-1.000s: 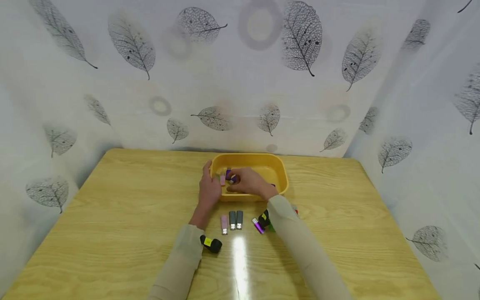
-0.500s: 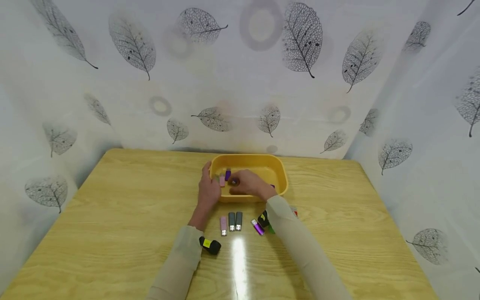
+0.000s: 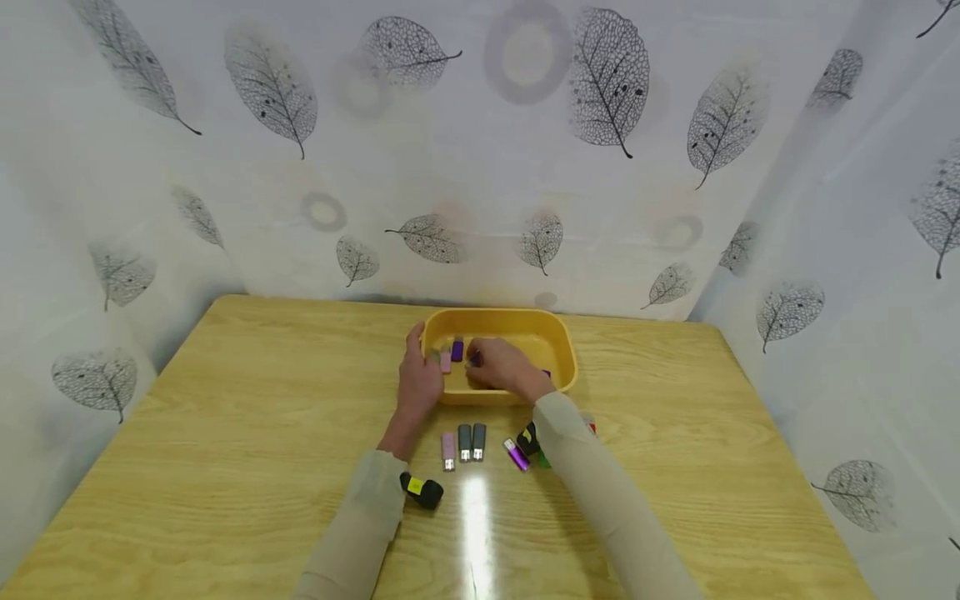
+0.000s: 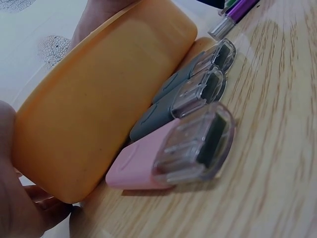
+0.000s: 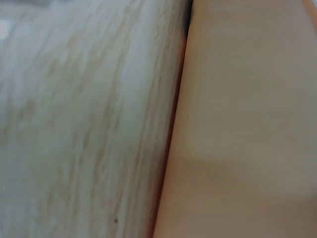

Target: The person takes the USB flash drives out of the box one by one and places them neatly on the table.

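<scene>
My left hand (image 3: 420,382) holds the left end of a yellow plastic tray (image 3: 546,340); in the left wrist view its fingers curl at the tray's corner. Inside the tray, my right hand (image 3: 502,365) pinches a dark purple USB stick (image 3: 475,359), mostly covered by the fingers. Just left of it lie another purple USB stick (image 3: 457,350) and a pink one (image 3: 446,361). A further dark purple piece (image 3: 546,373) shows by the right wrist. The right wrist view holds only table and the tray's outer wall (image 5: 237,119).
In front of the tray stand in a row a pink USB stick (image 4: 143,163) and two grey ones (image 4: 156,116), capped ends toward me. A bright purple stick (image 3: 517,454) lies slanted to their right. Green and red items are partly behind the right sleeve (image 3: 600,475).
My right hand has drawn slightly to the right inside the tray with the purple USB stick, away from the two lying sticks. My left hand stays on the tray's end.
</scene>
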`<move>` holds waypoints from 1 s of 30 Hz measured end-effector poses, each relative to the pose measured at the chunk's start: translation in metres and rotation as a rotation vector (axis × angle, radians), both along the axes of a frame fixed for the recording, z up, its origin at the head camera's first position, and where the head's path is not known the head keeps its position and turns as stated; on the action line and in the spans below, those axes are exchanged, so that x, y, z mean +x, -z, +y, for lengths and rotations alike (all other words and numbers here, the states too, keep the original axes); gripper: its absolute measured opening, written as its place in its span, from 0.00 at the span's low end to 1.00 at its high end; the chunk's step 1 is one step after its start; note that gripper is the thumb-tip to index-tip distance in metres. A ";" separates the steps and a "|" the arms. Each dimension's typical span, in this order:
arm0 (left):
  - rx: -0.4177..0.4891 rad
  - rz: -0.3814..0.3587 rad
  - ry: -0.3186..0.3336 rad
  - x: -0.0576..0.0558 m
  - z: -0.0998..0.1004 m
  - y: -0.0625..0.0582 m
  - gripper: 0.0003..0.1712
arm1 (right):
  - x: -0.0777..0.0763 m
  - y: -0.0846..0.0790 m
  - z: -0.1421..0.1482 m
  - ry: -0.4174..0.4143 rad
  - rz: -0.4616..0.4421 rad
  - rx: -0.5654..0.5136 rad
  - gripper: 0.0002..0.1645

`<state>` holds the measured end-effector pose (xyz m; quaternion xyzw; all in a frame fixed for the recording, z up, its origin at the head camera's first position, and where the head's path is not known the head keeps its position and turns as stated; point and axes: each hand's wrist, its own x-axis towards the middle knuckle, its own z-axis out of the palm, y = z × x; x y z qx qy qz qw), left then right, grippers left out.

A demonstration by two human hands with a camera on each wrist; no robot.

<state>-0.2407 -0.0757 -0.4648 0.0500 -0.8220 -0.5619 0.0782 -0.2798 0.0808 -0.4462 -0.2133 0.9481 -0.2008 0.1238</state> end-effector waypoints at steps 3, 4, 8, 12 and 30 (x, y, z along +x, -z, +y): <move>0.010 0.000 -0.006 0.000 0.000 -0.001 0.32 | 0.000 0.000 0.001 0.005 0.010 -0.002 0.17; 0.012 -0.001 -0.008 0.000 0.000 -0.001 0.33 | 0.000 0.000 0.001 0.004 0.010 -0.011 0.17; 0.004 -0.011 -0.006 0.001 0.001 -0.001 0.32 | 0.002 0.001 0.002 0.012 0.008 -0.036 0.17; 0.009 -0.011 0.000 0.002 0.001 -0.001 0.32 | 0.002 0.002 0.002 0.085 0.056 0.006 0.20; 0.016 -0.040 0.006 0.002 0.000 -0.006 0.34 | 0.002 0.001 0.001 0.165 0.167 0.153 0.20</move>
